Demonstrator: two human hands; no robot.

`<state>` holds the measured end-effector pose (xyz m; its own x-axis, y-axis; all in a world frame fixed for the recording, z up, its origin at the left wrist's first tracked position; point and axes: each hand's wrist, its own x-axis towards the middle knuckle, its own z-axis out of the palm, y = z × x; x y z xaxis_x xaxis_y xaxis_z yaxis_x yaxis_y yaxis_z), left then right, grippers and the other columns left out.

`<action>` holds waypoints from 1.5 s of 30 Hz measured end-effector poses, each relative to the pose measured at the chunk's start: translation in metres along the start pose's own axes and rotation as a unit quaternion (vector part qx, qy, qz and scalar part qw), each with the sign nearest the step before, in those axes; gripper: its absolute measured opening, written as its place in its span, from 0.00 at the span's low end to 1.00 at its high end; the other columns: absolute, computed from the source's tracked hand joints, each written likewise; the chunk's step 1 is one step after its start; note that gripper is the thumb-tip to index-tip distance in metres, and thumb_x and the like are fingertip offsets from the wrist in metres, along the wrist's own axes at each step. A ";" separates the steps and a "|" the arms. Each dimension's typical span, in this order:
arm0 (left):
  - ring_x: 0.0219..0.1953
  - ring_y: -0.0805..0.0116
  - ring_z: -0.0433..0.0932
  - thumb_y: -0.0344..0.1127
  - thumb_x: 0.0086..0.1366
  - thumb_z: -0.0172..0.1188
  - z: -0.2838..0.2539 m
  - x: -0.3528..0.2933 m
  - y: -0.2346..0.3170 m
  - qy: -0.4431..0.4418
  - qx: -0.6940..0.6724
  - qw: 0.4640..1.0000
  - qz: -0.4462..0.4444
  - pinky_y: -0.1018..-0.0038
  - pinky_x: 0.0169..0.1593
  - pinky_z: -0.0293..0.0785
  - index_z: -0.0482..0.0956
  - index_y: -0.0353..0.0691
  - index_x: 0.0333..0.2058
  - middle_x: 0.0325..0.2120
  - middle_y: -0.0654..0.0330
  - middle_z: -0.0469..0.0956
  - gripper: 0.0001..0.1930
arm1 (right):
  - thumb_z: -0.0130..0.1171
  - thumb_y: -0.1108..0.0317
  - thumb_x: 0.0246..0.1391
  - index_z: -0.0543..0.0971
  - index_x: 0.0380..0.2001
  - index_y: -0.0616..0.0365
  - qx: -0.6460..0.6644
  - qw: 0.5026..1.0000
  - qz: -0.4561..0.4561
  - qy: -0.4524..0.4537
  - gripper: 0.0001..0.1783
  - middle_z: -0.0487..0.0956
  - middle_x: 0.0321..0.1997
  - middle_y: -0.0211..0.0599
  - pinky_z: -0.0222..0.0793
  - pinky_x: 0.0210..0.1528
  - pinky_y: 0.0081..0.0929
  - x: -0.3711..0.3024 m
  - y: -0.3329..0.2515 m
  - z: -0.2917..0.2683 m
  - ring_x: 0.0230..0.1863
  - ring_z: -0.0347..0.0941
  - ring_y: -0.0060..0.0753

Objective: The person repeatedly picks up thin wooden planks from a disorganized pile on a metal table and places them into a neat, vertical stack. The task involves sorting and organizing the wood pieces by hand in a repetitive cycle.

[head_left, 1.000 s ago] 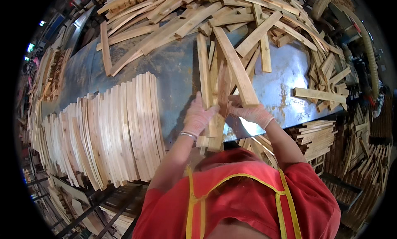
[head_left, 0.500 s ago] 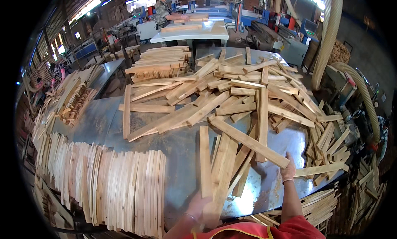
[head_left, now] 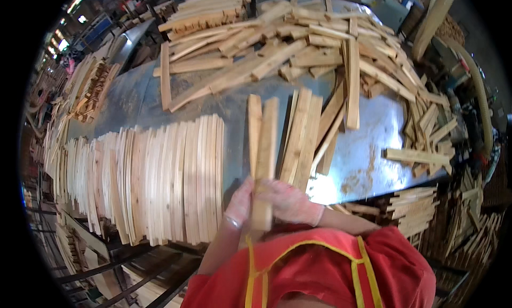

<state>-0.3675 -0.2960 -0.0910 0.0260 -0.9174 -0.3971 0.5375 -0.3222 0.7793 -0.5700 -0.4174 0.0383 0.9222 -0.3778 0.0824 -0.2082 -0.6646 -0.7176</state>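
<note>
In front of my body two wooden strips stand side by side, pointing away from me. My left hand (head_left: 239, 202) is closed at the near end of the left wooden strip (head_left: 255, 134). My right hand (head_left: 293, 201) is closed around the right wooden strip (head_left: 266, 148), its fingers touching or nearly touching the left hand. The near end of that strip is blurred by motion. Just right of them, several loose wooden strips (head_left: 303, 132) lie on the metal table (head_left: 234, 84).
A long row of upright-looking, closely packed strips (head_left: 176, 180) lines the table's near left. A jumbled heap of strips (head_left: 288, 57) covers the far side, with a stack (head_left: 205, 12) behind it. More strips (head_left: 421, 157) overhang the right edge. A ribbed hose (head_left: 477, 89) hangs at right.
My right hand has come left from the far right, bringing a long strip out of the pile beside the left hand's strip. The view has tilted down; the person at the back is out of sight.
</note>
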 end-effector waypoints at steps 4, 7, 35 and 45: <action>0.48 0.55 0.87 0.50 0.79 0.54 -0.017 -0.003 0.001 0.026 -0.283 0.946 -0.155 0.58 0.51 0.87 0.75 0.33 0.63 0.49 0.49 0.85 0.26 | 0.61 0.72 0.58 0.74 0.70 0.47 0.170 0.980 0.058 -0.087 0.34 0.78 0.60 0.51 0.79 0.52 0.36 -0.002 -0.032 0.031 0.51 0.81 0.46; 0.49 0.57 0.87 0.39 0.71 0.63 -0.013 -0.016 0.005 0.008 -0.221 0.965 -0.140 0.62 0.47 0.86 0.80 0.31 0.57 0.48 0.49 0.86 0.21 | 0.59 0.72 0.66 0.74 0.69 0.54 0.302 0.929 0.215 -0.005 0.29 0.85 0.45 0.36 0.80 0.46 0.28 -0.007 -0.006 0.022 0.41 0.83 0.29; 0.63 0.52 0.78 0.47 0.63 0.71 0.094 0.083 -0.002 0.062 0.299 0.946 -0.107 0.63 0.68 0.71 0.67 0.31 0.70 0.60 0.43 0.79 0.42 | 0.70 0.64 0.62 0.59 0.77 0.54 0.571 0.632 0.444 0.278 0.45 0.78 0.61 0.45 0.80 0.57 0.38 -0.060 0.111 0.005 0.56 0.78 0.40; 0.64 0.63 0.76 0.33 0.64 0.66 0.087 0.011 0.027 -0.074 -0.130 0.987 -0.066 0.65 0.68 0.73 0.59 0.37 0.76 0.62 0.53 0.76 0.43 | 0.73 0.68 0.59 0.54 0.79 0.46 0.664 0.614 0.372 0.209 0.52 0.78 0.63 0.45 0.81 0.56 0.46 -0.076 0.042 -0.004 0.60 0.79 0.45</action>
<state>-0.4263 -0.3352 -0.0322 -0.1708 -0.9017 -0.3971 0.7261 -0.3876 0.5679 -0.6504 -0.4190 0.0041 0.5108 -0.5751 -0.6390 0.1828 0.7989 -0.5730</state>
